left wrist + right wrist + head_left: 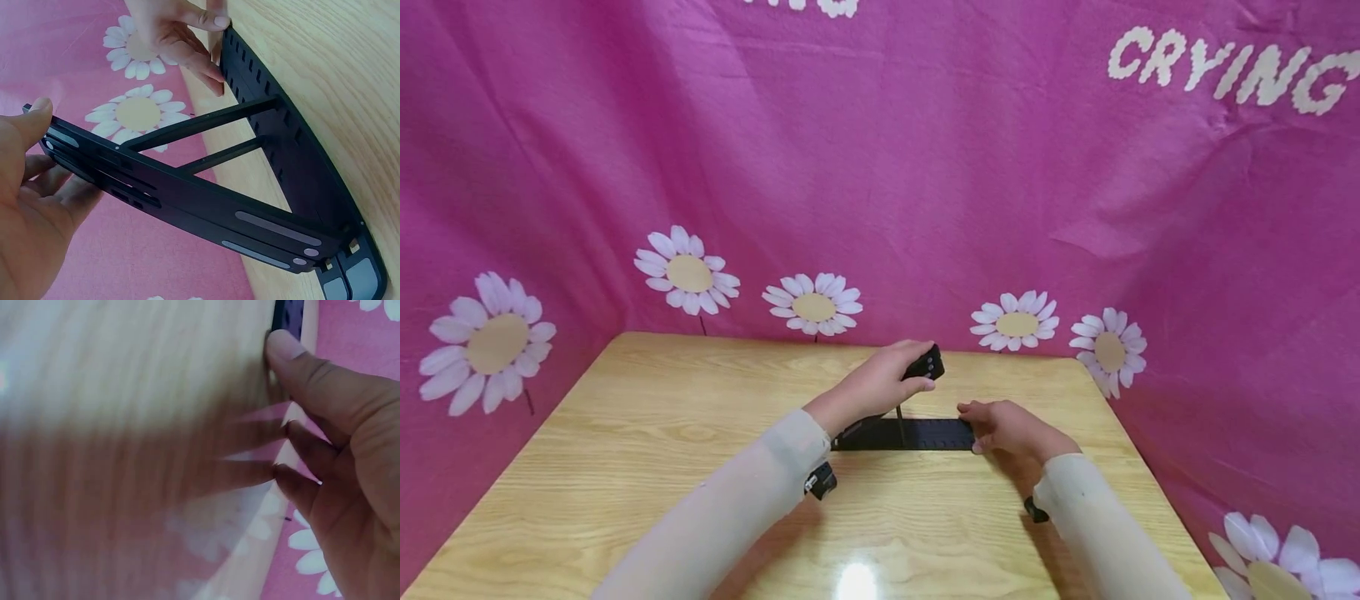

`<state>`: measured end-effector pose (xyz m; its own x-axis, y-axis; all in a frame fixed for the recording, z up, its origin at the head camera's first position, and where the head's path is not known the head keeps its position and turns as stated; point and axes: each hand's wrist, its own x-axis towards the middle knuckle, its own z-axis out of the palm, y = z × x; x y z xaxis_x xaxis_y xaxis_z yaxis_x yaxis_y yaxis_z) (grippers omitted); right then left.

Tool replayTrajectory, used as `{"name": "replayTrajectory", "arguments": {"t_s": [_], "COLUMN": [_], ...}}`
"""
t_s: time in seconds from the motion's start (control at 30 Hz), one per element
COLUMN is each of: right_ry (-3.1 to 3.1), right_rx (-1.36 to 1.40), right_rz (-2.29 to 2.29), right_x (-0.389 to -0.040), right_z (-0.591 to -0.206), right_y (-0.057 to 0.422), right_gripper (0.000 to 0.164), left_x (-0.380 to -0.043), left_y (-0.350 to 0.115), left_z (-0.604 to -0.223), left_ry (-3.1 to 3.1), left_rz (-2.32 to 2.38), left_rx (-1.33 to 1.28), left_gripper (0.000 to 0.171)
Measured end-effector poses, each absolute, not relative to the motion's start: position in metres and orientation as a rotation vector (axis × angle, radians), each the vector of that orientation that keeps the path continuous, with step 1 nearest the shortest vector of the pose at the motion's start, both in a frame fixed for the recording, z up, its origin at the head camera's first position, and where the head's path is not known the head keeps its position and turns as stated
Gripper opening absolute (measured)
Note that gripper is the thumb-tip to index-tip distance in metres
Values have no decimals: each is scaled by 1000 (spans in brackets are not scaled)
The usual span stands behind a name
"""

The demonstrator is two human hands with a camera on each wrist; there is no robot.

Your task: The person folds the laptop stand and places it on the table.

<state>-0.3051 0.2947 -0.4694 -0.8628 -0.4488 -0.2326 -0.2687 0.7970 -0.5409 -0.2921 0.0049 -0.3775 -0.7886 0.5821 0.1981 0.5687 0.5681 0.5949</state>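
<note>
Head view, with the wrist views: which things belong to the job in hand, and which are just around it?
In the job:
black folding stand, with its raised upper part, slotted base and struts
left hand, holding the upper part
right hand, at the base's end

Just around it:
wooden table, underneath
magenta cloth, with daisies and white lettering

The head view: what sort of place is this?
Possibly a makeshift indoor booth, though the wider room is out of view: a wood-grain table backed and flanked by pink hangings, printed with daisies and white lettering.
</note>
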Motion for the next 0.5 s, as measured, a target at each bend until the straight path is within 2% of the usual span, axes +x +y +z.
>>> {"name": "replayTrajectory", "arguments": {"t_s": [0.17,0.37,0.5], "right_ry": [2666,2735,2740], "right_rx": [-583,-877,-867], "right_rz": [-694,-422,-413], "right_x": [-301,-299,-300], "right_z": [-470,-464,-463], "right_y": [290,282,281], "right_gripper": [59,55,54], "left_x": [-293,-294,-293], "left_y": [2,-1,-3], "left_z": [-378,-379,-379], "left_ry": [2752,2737,2769], "left_rz": [1005,908,824], "left_rx": [1066,1153,1254], "left_gripper": [66,63,60]}}
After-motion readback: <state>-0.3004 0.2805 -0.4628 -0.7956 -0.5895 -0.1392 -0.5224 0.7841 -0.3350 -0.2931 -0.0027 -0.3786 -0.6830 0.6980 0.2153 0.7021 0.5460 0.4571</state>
